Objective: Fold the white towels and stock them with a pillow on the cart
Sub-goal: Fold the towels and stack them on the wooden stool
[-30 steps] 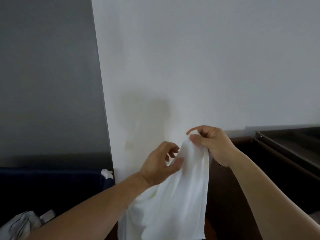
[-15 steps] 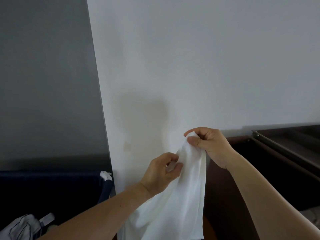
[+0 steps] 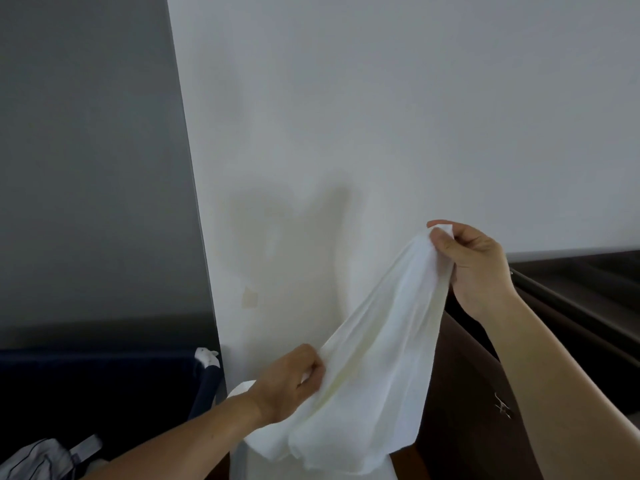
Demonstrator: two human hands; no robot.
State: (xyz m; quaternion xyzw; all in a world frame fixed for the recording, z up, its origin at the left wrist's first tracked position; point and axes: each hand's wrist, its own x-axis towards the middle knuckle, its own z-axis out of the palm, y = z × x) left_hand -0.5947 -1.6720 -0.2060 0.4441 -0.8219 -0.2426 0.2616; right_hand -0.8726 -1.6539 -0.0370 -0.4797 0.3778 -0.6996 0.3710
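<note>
A white towel [image 3: 374, 368] hangs in the air in front of a white wall, bunched and slanting from upper right to lower left. My right hand [image 3: 478, 271] pinches its top corner between thumb and fingers. Lower down, my left hand [image 3: 291, 382] grips the towel's left edge with curled fingers. The towel's lower part drapes loosely below both hands. No pillow is in view.
A dark brown wooden unit [image 3: 571, 306] stands at the right, close under my right arm. At the lower left is a dark blue fabric bin [image 3: 104, 382] with a striped cloth [image 3: 38, 459] beside it. A white wall [image 3: 381, 116] fills the view ahead.
My left hand has slid down and left along the towel's edge while my right hand rose slightly, so the towel now stretches out between them.
</note>
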